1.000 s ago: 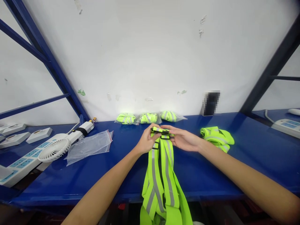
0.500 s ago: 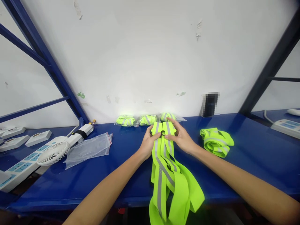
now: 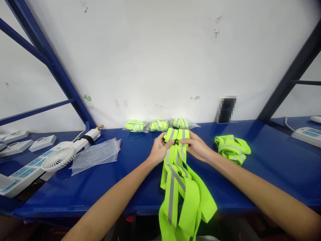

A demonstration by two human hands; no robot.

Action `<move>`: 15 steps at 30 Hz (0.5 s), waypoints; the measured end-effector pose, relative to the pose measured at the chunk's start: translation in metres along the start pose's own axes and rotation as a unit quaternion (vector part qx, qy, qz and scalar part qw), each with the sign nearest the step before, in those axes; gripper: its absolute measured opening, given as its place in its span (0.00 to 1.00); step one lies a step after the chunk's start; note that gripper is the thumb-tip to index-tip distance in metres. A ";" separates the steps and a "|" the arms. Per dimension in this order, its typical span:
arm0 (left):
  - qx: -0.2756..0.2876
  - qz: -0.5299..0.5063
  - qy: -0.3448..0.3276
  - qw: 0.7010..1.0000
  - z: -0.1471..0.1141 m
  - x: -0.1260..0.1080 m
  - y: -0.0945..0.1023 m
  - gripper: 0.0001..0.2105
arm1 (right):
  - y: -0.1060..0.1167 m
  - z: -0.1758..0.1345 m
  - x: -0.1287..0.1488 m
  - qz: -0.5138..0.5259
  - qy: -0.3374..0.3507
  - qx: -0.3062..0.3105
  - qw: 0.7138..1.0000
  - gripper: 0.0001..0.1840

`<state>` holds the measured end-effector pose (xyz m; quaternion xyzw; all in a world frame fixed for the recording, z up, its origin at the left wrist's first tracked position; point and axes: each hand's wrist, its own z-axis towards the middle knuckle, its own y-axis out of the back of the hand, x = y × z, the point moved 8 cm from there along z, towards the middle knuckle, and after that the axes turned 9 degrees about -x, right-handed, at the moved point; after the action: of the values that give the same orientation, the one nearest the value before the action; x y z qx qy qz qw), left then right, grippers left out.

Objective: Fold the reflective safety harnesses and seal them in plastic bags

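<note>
Both hands grip the top of a neon yellow-green reflective vest (image 3: 173, 187) made of straps with grey stripes. My left hand (image 3: 159, 148) closes on the upper left edge, thumb in front. My right hand (image 3: 199, 146) closes on the upper right edge, its fingers partly behind the fabric. Between the hands the top end is folded over, with a small dark piece showing at the fold. Loose straps hang down over the table's front edge. Another vest, loosely rolled (image 3: 232, 149), lies to the right of my right hand.
Several bagged vests (image 3: 158, 126) line the wall behind. Clear zip bags (image 3: 96, 156) lie at left, beside a white fan (image 3: 59, 159) and a power strip (image 3: 27, 170). A pixelated dark object (image 3: 226, 109) leans on the wall. Blue posts flank the blue table (image 3: 140, 187).
The top of the vest has been folded over further between my hands, covering more of the dark piece. My right thumb and fingers have shifted on the fold. The view has tilted slightly.
</note>
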<state>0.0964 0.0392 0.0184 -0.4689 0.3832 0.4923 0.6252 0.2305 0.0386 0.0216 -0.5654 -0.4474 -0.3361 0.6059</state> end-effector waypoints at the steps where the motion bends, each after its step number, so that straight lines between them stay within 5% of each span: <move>1: 0.004 0.006 -0.012 1.000 0.000 -0.003 -0.001 0.23 | 0.000 0.000 0.001 0.002 -0.014 -0.006 1.000 0.21; 8: -0.014 0.111 -0.112 0.987 0.000 -0.022 0.000 0.18 | 0.001 -0.004 0.009 -0.016 0.000 -0.015 1.000 0.20; 15: 0.029 0.092 -0.057 0.994 0.001 -0.017 0.002 0.20 | -0.008 -0.008 0.009 -0.058 0.055 0.023 0.997 0.19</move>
<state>0.0903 0.0356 0.0338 -0.3849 0.4021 0.5624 0.6115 0.2277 0.0306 0.0333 -0.5051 -0.4529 -0.3914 0.6217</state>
